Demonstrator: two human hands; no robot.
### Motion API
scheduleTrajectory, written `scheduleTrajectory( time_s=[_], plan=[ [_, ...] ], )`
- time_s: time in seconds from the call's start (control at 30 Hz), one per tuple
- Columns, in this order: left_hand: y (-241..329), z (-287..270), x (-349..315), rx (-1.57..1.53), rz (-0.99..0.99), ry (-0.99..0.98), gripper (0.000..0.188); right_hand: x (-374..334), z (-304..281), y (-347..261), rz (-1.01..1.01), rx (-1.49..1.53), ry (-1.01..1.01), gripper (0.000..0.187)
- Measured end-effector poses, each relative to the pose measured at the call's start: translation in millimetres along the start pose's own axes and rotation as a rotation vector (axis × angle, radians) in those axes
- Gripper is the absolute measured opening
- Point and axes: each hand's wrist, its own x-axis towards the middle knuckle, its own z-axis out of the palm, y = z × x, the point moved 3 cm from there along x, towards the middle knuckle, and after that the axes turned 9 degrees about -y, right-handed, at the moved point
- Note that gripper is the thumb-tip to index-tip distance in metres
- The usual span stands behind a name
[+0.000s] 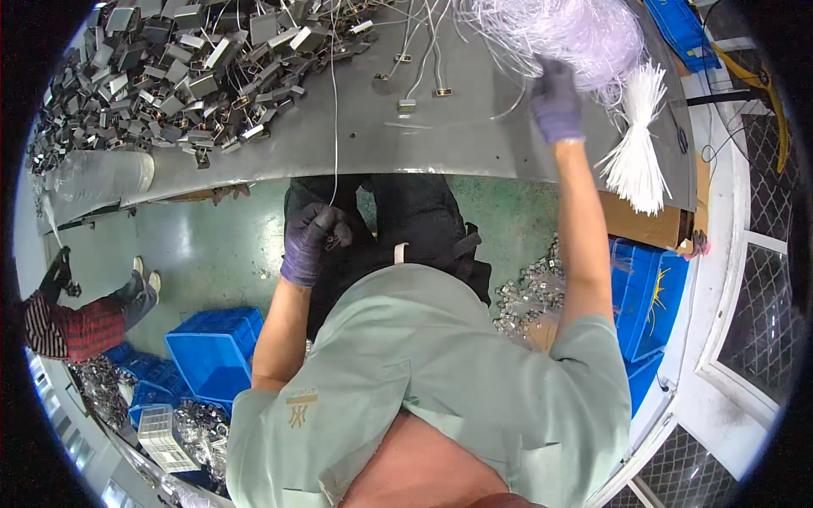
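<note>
My left hand (pixel 312 241), in a dark purple glove, is closed in front of my lap, below the table edge. Its fingers pinch a thin white wire (pixel 336 110) that runs up across the table. A small dark metal piece (pixel 331 243) shows at the fingertips, partly covered by them. My right hand (pixel 556 100), gloved alike, reaches over the table to a loose heap of thin, clear-lilac strands (pixel 576 34). Its fingertips lie at the heap's near edge and are blurred, so their grip is unclear. Beside it lies a tied bunch of white strips (pixel 639 140).
A large pile of small grey-and-metal parts (pixel 186 76) covers the grey table's (pixel 474 144) left side. Several wired connectors (pixel 407 105) lie mid-table. Blue crates (pixel 216 356) stand on the floor at left, another blue crate (pixel 644 296) at right. Another person (pixel 80 326) stands far left.
</note>
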Motion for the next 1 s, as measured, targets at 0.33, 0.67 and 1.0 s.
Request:
scheduleTrajectory(
  time_s=[0.33,0.67,1.0],
  plan=[
    [0,3,0,0.091,0.031,-0.020,0.025,-62,129,-150,0.024,-0.192,-0.608,0.036],
    [5,-6,-21,0.165,0.031,0.048,0.030,-82,92,-107,0.121,0.657,-0.767,0.033],
    [15,-28,-59,0.136,-0.076,0.025,0.040,-128,78,-32,0.446,0.879,-0.088,0.034]
  ],
)
